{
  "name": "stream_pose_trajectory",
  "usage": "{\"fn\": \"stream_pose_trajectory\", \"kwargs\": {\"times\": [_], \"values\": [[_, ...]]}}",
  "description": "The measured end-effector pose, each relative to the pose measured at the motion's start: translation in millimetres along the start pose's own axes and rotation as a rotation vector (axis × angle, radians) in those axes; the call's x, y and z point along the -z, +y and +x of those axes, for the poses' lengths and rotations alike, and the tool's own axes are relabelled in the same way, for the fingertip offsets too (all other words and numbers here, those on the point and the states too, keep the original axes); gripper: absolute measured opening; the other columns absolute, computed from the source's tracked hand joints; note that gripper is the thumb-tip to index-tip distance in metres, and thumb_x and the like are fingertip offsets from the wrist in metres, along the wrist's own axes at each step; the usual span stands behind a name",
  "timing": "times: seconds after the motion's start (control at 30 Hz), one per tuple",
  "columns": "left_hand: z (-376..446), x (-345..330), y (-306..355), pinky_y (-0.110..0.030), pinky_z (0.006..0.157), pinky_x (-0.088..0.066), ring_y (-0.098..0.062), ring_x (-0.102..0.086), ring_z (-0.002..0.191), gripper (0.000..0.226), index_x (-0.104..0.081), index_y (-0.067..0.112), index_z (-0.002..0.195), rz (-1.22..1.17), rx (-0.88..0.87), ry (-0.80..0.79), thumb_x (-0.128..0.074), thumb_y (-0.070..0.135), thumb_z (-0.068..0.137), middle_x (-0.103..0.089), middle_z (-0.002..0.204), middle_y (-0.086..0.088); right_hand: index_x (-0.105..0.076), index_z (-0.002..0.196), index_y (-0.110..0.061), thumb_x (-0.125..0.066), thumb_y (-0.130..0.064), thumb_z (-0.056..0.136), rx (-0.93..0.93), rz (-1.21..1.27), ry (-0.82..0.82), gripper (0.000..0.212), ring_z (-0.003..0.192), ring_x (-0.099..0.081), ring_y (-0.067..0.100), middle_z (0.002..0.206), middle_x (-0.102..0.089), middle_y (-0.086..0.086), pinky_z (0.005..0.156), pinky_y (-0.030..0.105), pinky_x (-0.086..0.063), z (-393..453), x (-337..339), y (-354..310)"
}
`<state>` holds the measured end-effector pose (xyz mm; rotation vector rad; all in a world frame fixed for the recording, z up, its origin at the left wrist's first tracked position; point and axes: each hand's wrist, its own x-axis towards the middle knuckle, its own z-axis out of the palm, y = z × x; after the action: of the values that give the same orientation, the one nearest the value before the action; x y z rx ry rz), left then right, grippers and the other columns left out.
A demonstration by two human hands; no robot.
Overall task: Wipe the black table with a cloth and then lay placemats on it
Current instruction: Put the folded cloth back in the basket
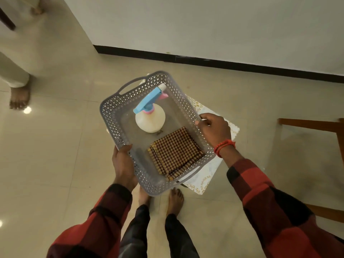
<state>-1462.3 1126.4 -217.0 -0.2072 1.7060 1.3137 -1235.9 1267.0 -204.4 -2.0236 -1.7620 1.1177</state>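
Note:
I carry a grey perforated plastic basket (113, 116) in front of me above the floor. My left hand (123, 164) grips its near-left rim. My right hand (214, 130) grips the right rim, and white patterned placemats (203, 180) hang under the basket on that side. Inside the basket stands a white spray bottle (150, 118) with a blue and pink trigger head. Beside it lies a folded brown checked cloth (175, 151). The black table is not in view.
Beige floor tiles (61, 155) spread all around. A white wall with a black skirting (223, 62) runs behind the basket. A wooden chair (316, 127) stands at the right. Another person's bare foot (19, 97) is at the left. My own bare feet are below.

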Motion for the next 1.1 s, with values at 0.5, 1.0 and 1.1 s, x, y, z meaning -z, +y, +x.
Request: {"fn": "stream_pose_trajectory", "kwargs": {"times": [0.5,1.0,1.1], "values": [[9,22,-2,-0.041,0.080,-0.059,-0.030,-0.070,0.101,0.037,-0.062,0.015,0.127,0.033,0.013,0.044,-0.050,0.010,0.092,-0.074,0.113,-0.008,-0.036,0.153,-0.015,-0.071,-0.038,0.092,0.106,-0.458,-0.195,0.074,0.137,-0.043,0.037,0.152,-0.046,0.014,0.113,0.048,-0.038,102,-37,9],[16,18,-4,-0.037,0.070,-0.060,-0.032,-0.071,0.100,0.039,-0.060,0.013,0.131,0.044,0.054,0.032,-0.049,0.012,0.093,-0.073,0.116,-0.013,-0.059,0.130,-0.023,-0.079,-0.026,0.083,0.065,-0.323,-0.229,0.052,0.119,-0.058,0.036,0.134,-0.061,0.006,0.092,0.038,-0.044,121,-26,7],[16,16,-1,-0.040,0.074,-0.060,-0.031,-0.071,0.095,0.037,-0.061,0.014,0.128,0.051,0.045,0.036,-0.049,0.013,0.093,-0.073,0.115,-0.014,-0.060,0.134,-0.026,-0.080,-0.022,0.082,0.066,-0.230,-0.234,0.055,0.125,-0.056,0.032,0.139,-0.061,0.003,0.098,0.037,-0.043,121,-17,6]]}}
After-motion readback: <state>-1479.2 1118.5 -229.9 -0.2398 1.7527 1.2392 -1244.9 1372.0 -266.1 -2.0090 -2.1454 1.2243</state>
